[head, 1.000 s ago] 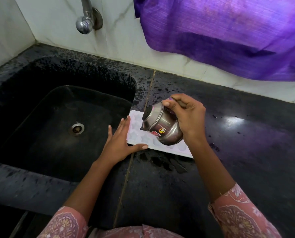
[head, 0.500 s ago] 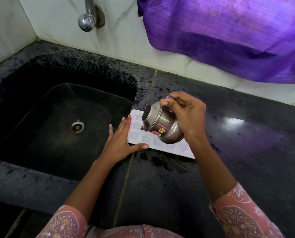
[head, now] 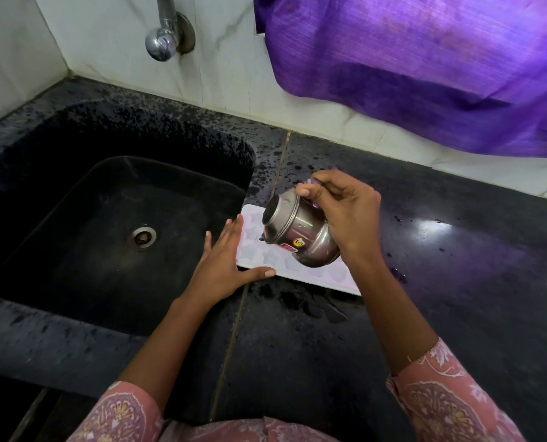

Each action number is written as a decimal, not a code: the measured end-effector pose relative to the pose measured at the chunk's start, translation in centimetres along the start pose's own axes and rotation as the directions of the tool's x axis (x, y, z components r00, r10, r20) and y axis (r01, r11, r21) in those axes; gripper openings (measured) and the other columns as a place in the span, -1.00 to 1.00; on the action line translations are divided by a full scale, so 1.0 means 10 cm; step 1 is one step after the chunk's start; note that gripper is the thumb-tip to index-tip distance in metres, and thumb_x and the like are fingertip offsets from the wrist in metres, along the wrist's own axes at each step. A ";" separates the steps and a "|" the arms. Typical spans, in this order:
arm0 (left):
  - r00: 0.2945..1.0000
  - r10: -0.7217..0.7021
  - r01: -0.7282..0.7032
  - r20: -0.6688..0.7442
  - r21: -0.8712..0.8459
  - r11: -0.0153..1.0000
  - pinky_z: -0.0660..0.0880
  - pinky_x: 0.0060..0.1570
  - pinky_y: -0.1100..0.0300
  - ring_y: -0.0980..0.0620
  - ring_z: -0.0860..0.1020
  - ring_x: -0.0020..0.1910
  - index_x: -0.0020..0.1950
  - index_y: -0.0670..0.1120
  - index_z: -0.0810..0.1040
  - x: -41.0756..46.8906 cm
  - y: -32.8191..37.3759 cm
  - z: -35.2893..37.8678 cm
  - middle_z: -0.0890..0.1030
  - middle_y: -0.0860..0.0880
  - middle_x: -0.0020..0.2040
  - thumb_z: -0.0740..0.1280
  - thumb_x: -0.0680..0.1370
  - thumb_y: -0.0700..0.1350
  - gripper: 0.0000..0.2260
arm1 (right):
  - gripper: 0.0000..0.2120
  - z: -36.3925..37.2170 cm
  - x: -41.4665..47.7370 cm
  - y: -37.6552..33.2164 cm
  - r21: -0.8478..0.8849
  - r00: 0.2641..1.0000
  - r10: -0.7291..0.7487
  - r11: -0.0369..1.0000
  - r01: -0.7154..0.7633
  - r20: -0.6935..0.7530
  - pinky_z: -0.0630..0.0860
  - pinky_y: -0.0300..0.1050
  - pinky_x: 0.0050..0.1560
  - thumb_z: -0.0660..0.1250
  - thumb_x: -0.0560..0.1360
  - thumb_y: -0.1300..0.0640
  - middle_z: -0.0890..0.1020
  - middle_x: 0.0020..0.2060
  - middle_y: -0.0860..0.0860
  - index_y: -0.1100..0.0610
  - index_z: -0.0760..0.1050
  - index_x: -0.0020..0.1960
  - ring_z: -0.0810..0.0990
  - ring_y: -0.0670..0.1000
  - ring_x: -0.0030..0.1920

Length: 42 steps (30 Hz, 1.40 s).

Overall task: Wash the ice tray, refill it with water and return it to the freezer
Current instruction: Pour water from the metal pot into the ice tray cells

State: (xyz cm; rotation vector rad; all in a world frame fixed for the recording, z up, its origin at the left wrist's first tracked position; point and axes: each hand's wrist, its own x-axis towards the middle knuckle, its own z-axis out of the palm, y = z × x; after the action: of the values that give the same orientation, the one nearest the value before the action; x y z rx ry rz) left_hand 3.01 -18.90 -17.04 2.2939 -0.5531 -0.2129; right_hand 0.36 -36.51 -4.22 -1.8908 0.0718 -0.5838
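A pale lilac ice tray (head: 329, 275) lies flat on the black counter, just right of the sink. My right hand (head: 348, 218) grips a small round steel pot (head: 297, 234) and holds it tilted over the tray, its mouth pointing left and down. The pot hides the middle of the tray. My left hand (head: 224, 266) lies flat with straight fingers against the tray's left end, thumb along its near edge.
The black sink (head: 58, 250) with a steel drain (head: 142, 237) fills the left. A chrome tap (head: 163, 36) sticks out of the white tiled wall above it. A purple cloth (head: 425, 65) hangs at upper right. The counter (head: 457, 298) shows wet patches near the tray.
The pot stays tilted over the tray in about the same spot. My left hand has not moved. The view shifted slightly.
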 end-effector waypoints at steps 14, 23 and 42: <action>1.000 -0.013 0.013 -0.002 0.067 0.998 -0.41 0.36 0.10 0.28 -0.21 0.44 0.54 -0.02 -0.16 0.00 -0.01 -0.02 -0.04 0.06 0.56 0.17 0.23 0.49 0.06 | -0.89 -0.02 -0.16 0.20 0.372 0.973 0.224 0.909 -0.189 -0.052 0.50 -0.35 -0.21 0.40 0.39 0.29 0.66 -0.38 -0.12 0.11 0.54 -0.24 0.59 -0.18 -0.30; 0.999 -0.041 0.039 0.011 0.159 0.987 -0.40 0.38 0.03 0.12 -0.30 0.48 0.54 -0.07 -0.14 0.01 0.14 -0.11 -0.17 0.01 0.55 0.07 0.16 0.55 0.13 | -0.90 -0.09 -0.33 0.30 0.563 0.939 0.339 0.789 -0.248 -0.061 0.49 -0.06 0.07 0.38 0.34 0.08 0.69 -0.22 -0.01 0.10 0.53 -0.20 0.62 0.01 -0.09; 0.995 0.053 -0.097 -0.088 -0.650 0.754 0.43 0.20 0.24 0.19 0.51 0.20 0.21 0.17 0.41 0.18 0.80 0.00 0.58 0.24 0.13 0.39 0.33 0.10 -0.54 | -0.80 -0.27 -0.37 0.50 0.529 0.919 0.371 0.811 -0.250 -0.136 0.55 -0.15 -0.01 0.29 0.44 0.03 0.66 -0.14 -0.04 0.11 0.59 -0.05 0.58 -0.11 -0.11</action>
State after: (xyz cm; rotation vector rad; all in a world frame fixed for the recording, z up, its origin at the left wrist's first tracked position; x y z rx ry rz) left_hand 2.05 -24.67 -11.35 1.5795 -0.4442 -0.2464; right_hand -2.93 -39.67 -9.23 -1.2563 0.3482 -0.5304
